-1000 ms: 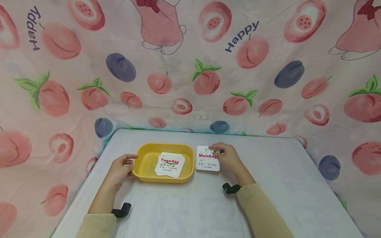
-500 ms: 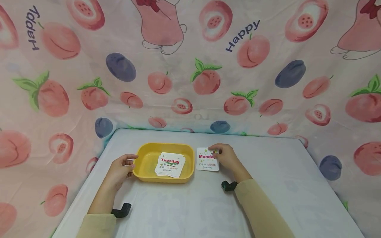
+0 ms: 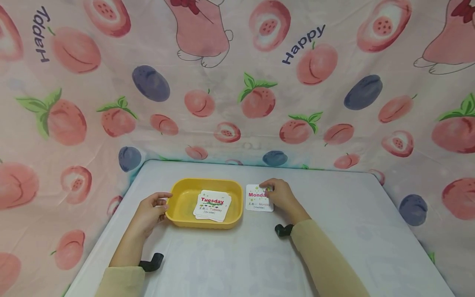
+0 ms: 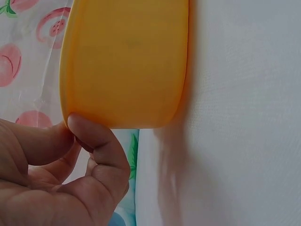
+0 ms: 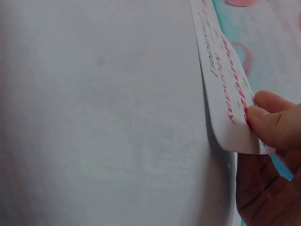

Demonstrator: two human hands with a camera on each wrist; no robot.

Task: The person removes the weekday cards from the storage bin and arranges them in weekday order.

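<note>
A yellow plastic tray stands on the white table, and my left hand pinches its left rim. In the left wrist view, thumb and fingers meet at the edge of the tray. Inside the tray lies a small stack of cards, the top one reading "Tuesday". Just right of the tray, my right hand pinches a white "Monday" card by its right side. In the right wrist view the thumb lies on the face of this card, close over the table.
A white cloth covers the table. Behind it and at both sides hangs a pink curtain printed with peaches and plums. Each wrist wears a black camera mount, the left mount near the table's front left.
The right forearm has shifted slightly left and the Monday card has moved a touch, still in the right hand. The left hand and the tray have stayed put.
</note>
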